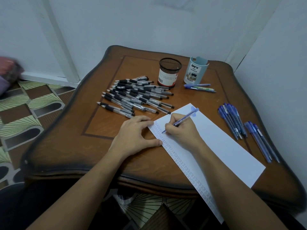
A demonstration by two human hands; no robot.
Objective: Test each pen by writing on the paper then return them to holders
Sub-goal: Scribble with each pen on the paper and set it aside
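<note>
On the wooden table (99,130): white paper (224,155), the left hand (134,136) lying flat with fingers spread at its edge; the right hand (181,130) grips a blue pen (182,119), tip on the sheet. Behind: heap of black-grip pens (136,95), black mesh holder (169,72), pale-blue desk organizer (196,70). Right of the paper: loose blue pens (232,120).

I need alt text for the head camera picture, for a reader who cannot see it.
The right hand writes with a blue pen on white paper, while the left hand rests on the paper's edge, on a wooden table. Beyond are a heap of black pens, a mesh holder and a pale blue holder.
</note>
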